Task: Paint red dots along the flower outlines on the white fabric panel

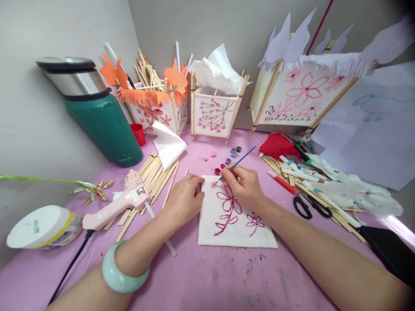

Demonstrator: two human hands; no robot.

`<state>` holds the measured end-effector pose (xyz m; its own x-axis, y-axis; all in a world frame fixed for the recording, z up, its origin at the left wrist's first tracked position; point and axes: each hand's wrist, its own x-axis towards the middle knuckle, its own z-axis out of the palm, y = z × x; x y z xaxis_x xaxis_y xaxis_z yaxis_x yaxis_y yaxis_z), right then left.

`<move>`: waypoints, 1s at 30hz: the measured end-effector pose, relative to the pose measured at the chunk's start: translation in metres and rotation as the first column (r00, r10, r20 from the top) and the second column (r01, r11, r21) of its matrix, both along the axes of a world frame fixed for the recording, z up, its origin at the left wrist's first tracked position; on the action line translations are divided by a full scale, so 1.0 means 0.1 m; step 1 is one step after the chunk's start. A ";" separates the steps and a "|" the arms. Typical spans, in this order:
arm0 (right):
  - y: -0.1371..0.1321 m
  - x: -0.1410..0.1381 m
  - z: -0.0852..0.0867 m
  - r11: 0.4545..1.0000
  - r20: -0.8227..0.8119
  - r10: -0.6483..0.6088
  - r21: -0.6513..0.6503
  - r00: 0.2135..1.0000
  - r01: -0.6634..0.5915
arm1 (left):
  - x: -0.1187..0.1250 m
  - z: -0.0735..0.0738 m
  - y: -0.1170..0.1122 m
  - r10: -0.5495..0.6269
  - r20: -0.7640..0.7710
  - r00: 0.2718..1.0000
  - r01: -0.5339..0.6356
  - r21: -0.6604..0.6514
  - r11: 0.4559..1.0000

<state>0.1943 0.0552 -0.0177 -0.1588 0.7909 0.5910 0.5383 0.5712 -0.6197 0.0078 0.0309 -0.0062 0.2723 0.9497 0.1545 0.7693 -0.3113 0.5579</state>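
My right hand is closed around a thin blue paintbrush, its tip down at a small pink flower near the top left of a white sheet. Larger flowers and leafy stems in dark pink cover the middle and right of the sheet. Against the sheet's left edge lies my left hand, thumb and fingers apart, holding nothing. Just beyond the sheet are several small paint pots, among them a dark pink one and a light pink one.
To the left are a glue gun, wooden sticks, a green tumbler and a white-lidded tub. Painted lanterns, including a small one, stand behind. Scissors, a red marker and a red cloth lie right.
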 end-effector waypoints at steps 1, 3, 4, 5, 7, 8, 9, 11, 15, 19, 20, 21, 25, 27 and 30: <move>0.00 0.00 0.00 1.000 -0.002 0.002 -0.001 1.000 -0.002 | 0.00 0.00 0.00 0.000 -0.003 1.000 0.000 -0.001 1.000; -0.01 0.00 0.01 1.000 -0.011 0.003 -0.003 1.000 -0.003 | 0.00 0.01 0.00 0.000 -0.004 1.000 0.000 -0.003 1.000; -0.01 0.00 0.01 1.000 -0.016 0.003 0.000 1.000 -0.003 | 0.00 0.01 0.00 0.000 -0.003 1.000 0.000 -0.005 1.000; -0.01 0.00 0.01 1.000 -0.020 0.003 0.004 1.000 -0.003 | 0.00 0.01 0.00 0.000 -0.002 1.000 0.000 -0.006 1.000; -0.01 0.01 0.00 1.000 -0.021 0.004 0.009 1.000 -0.003 | 0.00 0.01 0.00 0.001 -0.004 1.000 -0.001 -0.007 1.000; -0.01 0.01 0.00 1.000 -0.016 0.005 0.008 1.000 -0.005 | 0.00 0.01 0.00 0.002 -0.006 1.000 -0.002 -0.006 1.000; -0.01 0.01 0.00 1.000 -0.010 0.006 0.006 1.000 -0.006 | 0.00 0.01 0.00 0.002 -0.008 1.000 -0.002 -0.004 1.000; 0.00 0.01 0.00 1.000 0.001 0.005 -0.001 1.000 -0.005 | 0.00 0.00 0.00 0.003 -0.006 1.000 -0.003 0.002 1.000; -0.01 0.01 0.00 1.000 -0.001 -0.003 0.006 1.000 0.003 | 0.00 -0.01 0.00 0.003 -0.002 1.000 -0.003 0.007 1.000; -0.01 0.01 0.01 1.000 -0.009 0.001 0.010 1.000 0.000 | 0.00 -0.01 0.01 -0.002 -0.007 1.000 0.002 0.014 1.000; -0.01 0.01 0.01 1.000 -0.008 0.004 0.010 1.000 -0.003 | 0.00 0.00 0.01 -0.003 -0.009 1.000 0.003 0.013 1.000; -0.01 0.01 0.01 1.000 -0.007 0.007 0.010 1.000 -0.007 | 0.00 0.00 0.00 -0.003 -0.009 1.000 0.003 0.012 1.000; 0.00 0.01 0.01 1.000 0.006 0.012 0.006 1.000 -0.012 | 0.00 0.01 0.00 -0.004 -0.008 1.000 0.004 0.007 1.000; -0.01 0.01 0.01 1.000 0.012 0.010 -0.001 1.000 -0.010 | 0.00 0.01 0.00 -0.010 -0.006 1.000 0.010 0.005 1.000; -0.01 0.01 0.01 1.000 0.020 0.005 -0.007 1.000 -0.005 | 0.00 0.02 -0.01 -0.007 -0.006 1.000 0.007 0.003 1.000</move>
